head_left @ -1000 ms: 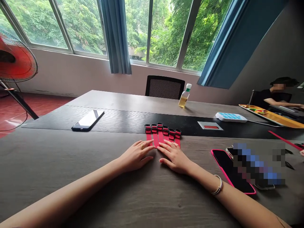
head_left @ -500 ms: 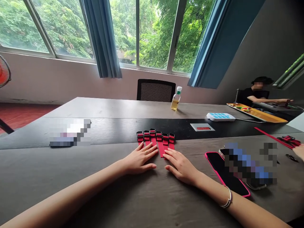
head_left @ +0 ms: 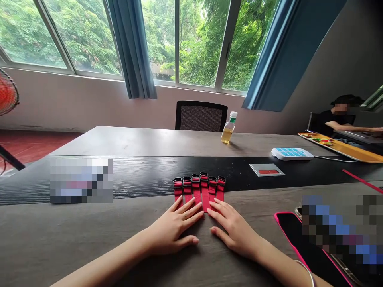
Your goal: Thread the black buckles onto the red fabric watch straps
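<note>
Several red straps [head_left: 200, 190] with black buckles lie side by side on the grey table [head_left: 60, 239], buckles pointing away from me. My left hand [head_left: 175, 227] lies flat with fingers spread, its fingertips on the near ends of the left straps. My right hand [head_left: 231, 225] lies flat too, palm down, its fingertips on the near ends of the right straps. Neither hand grips anything. The near ends of the straps are hidden under my fingers.
A phone in a pink case [head_left: 302, 245] lies at the right. A bottle of yellow liquid [head_left: 228, 128] and a black chair [head_left: 201, 116] stand at the far side. A white and blue device [head_left: 291, 153] sits on the right. Another person [head_left: 338, 117] sits far right. A red fan [head_left: 7, 95] stands at left.
The view has shifted, so the hands and straps sit lower in the picture. Both hands stay flat on the near strap ends, drawn a little closer together.
</note>
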